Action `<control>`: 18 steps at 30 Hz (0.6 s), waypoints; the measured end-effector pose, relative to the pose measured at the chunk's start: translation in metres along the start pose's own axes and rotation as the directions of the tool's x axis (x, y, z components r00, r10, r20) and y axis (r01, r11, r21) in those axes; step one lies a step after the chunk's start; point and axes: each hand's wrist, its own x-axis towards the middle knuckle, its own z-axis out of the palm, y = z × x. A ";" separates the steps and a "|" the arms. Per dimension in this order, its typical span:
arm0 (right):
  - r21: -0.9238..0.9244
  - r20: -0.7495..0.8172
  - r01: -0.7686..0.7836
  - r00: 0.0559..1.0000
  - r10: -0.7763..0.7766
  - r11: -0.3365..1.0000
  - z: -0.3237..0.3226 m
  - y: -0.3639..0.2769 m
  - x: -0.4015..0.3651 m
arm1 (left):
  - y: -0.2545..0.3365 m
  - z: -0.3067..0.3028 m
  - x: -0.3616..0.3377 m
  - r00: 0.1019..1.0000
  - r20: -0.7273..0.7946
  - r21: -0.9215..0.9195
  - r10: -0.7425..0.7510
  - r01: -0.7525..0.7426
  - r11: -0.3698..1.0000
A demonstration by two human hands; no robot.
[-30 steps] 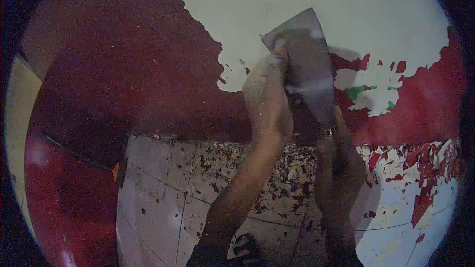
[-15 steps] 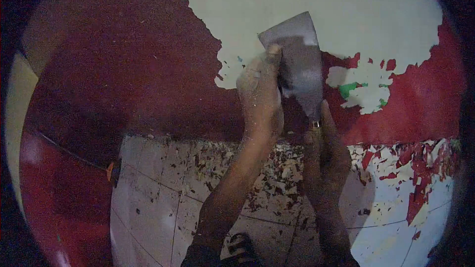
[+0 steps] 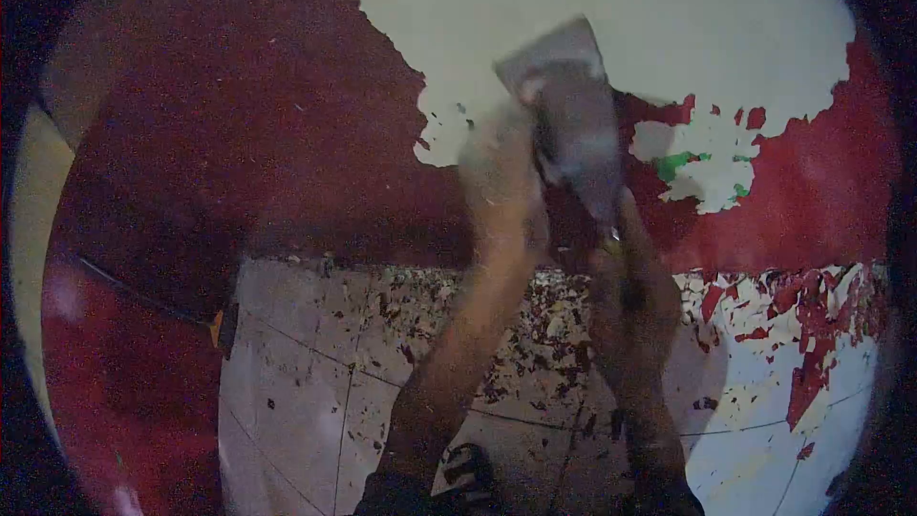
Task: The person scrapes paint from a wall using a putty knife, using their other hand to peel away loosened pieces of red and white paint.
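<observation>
Scraper (image 3: 571, 119) blade is lying flat against the wall (image 3: 239, 134), its wide edge pointing up and far from the person, right at the border where dark red paint is meeting a bare pale patch (image 3: 621, 0). The left hand (image 3: 501, 182) is pressing on the left side of the blade with its fingers laid up along the metal; blur is hiding whether they are curling round the edge, so I cannot tell how wide it is. The right hand (image 3: 630, 311) is sitting lower and nearer, closed tight round the scraper's handle, which is hidden inside the fist. Just right of the blade a green fleck (image 3: 673, 165) is showing among ragged pale gaps in the red. Below the wall, the tiled floor (image 3: 306, 401) is carrying a thick litter of red paint chips (image 3: 535, 344), densest under the arms. A sandalled foot (image 3: 468, 473) is standing near the bottom edge.
</observation>
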 end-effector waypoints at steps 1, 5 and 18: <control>0.016 -0.018 0.014 1.000 -0.014 1.000 -0.001 0.001 0.001 | -0.001 0.000 0.001 1.000 -0.003 0.027 -0.014 0.014 1.000; -0.079 -0.007 0.018 1.000 -0.018 0.997 -0.002 -0.005 0.001 | 0.006 -0.001 0.002 0.997 0.058 0.186 0.047 -0.057 0.981; -0.305 -0.137 0.225 0.951 -0.276 0.926 -0.004 0.024 0.004 | 0.025 -0.001 -0.023 0.999 -0.004 0.364 -0.038 0.037 0.930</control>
